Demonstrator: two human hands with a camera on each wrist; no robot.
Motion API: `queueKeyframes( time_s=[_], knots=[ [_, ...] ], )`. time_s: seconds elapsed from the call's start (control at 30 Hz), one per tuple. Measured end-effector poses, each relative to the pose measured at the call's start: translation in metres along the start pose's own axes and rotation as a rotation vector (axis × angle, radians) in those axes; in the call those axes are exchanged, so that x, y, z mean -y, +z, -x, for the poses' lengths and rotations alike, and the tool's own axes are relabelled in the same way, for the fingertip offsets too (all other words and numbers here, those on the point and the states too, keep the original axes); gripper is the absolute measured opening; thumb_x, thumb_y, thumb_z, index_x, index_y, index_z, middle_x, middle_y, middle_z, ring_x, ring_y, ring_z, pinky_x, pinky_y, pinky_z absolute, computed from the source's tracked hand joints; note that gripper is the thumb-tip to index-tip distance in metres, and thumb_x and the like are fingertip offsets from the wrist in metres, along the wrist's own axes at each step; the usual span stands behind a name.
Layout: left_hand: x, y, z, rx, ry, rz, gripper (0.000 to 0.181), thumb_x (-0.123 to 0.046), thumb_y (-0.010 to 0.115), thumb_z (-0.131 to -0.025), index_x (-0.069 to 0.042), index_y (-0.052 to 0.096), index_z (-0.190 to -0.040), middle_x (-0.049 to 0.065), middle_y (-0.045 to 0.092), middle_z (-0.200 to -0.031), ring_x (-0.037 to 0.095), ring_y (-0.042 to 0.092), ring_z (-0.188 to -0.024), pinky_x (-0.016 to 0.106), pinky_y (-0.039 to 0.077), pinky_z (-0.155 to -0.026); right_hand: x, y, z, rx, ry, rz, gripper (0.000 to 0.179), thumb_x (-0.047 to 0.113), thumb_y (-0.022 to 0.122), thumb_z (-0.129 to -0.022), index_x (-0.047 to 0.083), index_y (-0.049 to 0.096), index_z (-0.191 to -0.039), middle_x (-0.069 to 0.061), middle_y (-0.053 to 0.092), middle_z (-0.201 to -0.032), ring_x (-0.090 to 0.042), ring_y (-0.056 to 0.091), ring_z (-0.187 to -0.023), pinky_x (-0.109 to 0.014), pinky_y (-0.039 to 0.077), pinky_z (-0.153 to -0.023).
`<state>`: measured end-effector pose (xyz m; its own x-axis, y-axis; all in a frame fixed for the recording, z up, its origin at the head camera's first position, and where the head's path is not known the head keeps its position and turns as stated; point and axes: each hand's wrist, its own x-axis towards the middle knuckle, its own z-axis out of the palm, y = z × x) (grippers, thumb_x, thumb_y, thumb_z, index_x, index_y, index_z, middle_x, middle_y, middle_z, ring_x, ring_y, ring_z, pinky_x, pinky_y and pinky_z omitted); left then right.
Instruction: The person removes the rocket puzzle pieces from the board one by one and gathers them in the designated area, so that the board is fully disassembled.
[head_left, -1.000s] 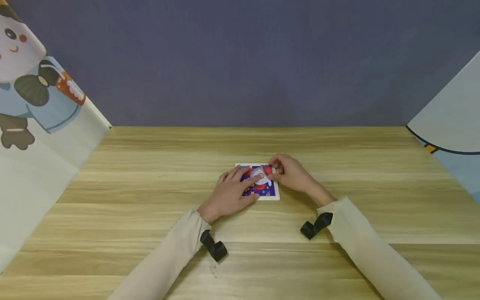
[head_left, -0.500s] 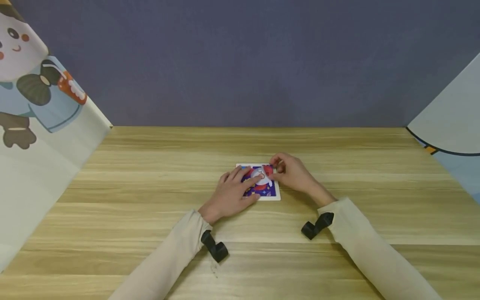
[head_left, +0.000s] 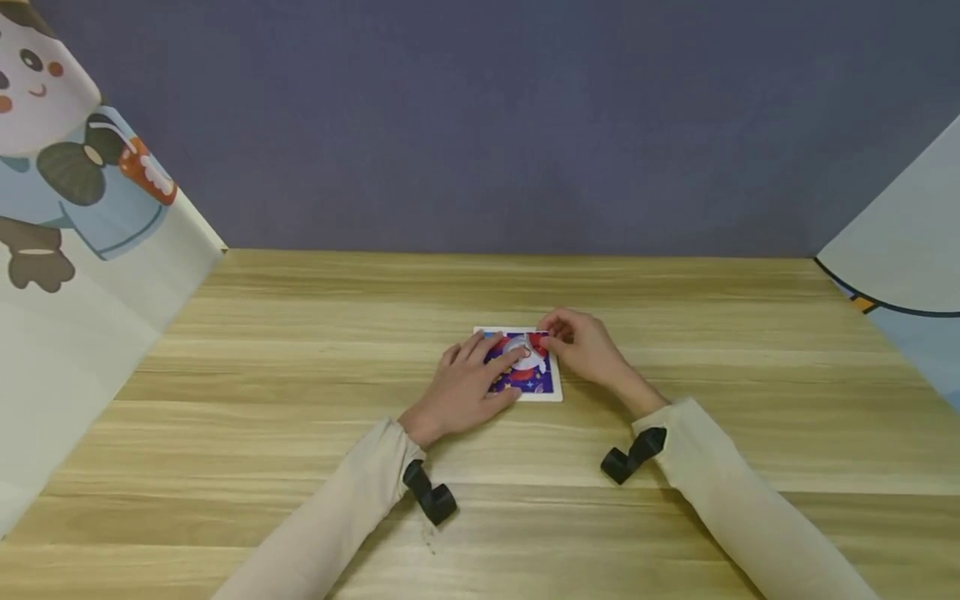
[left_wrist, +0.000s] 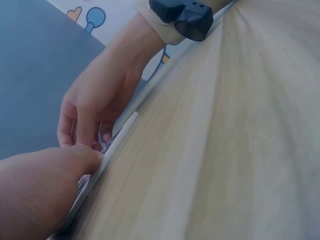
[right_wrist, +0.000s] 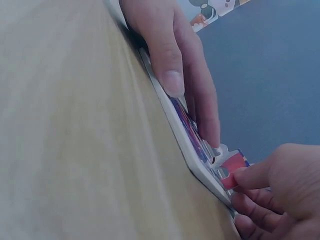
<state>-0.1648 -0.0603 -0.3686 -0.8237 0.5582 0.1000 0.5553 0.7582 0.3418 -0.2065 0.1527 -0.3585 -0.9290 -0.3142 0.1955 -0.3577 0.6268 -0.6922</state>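
A small square jigsaw puzzle (head_left: 534, 385) with a white border and a purple, starry picture lies flat on the table. My left hand (head_left: 463, 390) rests on its left part with fingers spread, the index fingertip on the pale figure in the middle. At the upper right corner, my right hand (head_left: 588, 348) pinches a red puzzle piece (right_wrist: 234, 166) between thumb and fingers. The right wrist view shows that piece tilted up from the board. In the left wrist view, the left thumb (left_wrist: 87, 159) presses by the board's near edge. The left hand hides much of the picture.
The wood-grain table (head_left: 315, 317) extends around the puzzle on all sides. A dark blue-grey wall panel (head_left: 510, 125) stands behind it. Printed cartoon panels flank the left and right sides. Both sleeved wrists carry black cameras (head_left: 429, 493).
My right thumb has shifted slightly upward along the puzzle's right edge, and the red corner looks more raised. The left hand keeps its place on the board.
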Motion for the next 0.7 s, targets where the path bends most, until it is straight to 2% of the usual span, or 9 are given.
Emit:
queueKeyframes(
  time_s=[0.17, 0.33, 0.7],
  knots=[
    [-0.0040, 0.0016, -0.0005, -0.022, 0.009, 0.017, 0.054, -0.040, 0.050, -0.094, -0.025, 0.041, -0.145, 0.010, 0.032, -0.153, 0.034, 0.028, -0.141, 0.056, 0.025, -0.110, -0.0028, 0.0000, -0.0004, -0.009, 0.002, 0.006, 0.014, 0.003, 0.064, -0.087, 0.001, 0.066, -0.101, -0.014, 0.067, -0.087, -0.024, 0.062, -0.077, -0.031, 0.051, -0.070],
    [-0.0077, 0.0019, -0.0007, -0.036, 0.035, -0.006, 0.048, -0.034, 0.047, -0.096, -0.021, 0.046, -0.142, 0.012, 0.038, -0.149, 0.032, 0.036, -0.136, 0.050, 0.031, -0.108, -0.0029, -0.0004, -0.0022, -0.024, 0.014, 0.026, 0.018, 0.003, 0.064, -0.087, 0.001, 0.068, -0.105, -0.014, 0.068, -0.087, -0.023, 0.064, -0.076, -0.031, 0.051, -0.069],
    [-0.0091, 0.0050, -0.0010, -0.029, 0.067, -0.092, 0.044, -0.033, 0.043, -0.099, -0.023, 0.049, -0.141, 0.013, 0.039, -0.149, 0.031, 0.037, -0.135, 0.050, 0.034, -0.107, -0.0018, 0.0001, -0.0028, -0.014, 0.031, 0.027, 0.022, 0.005, 0.065, -0.087, -0.001, 0.069, -0.108, -0.014, 0.067, -0.085, -0.021, 0.061, -0.073, -0.027, 0.047, -0.064]
  ],
)
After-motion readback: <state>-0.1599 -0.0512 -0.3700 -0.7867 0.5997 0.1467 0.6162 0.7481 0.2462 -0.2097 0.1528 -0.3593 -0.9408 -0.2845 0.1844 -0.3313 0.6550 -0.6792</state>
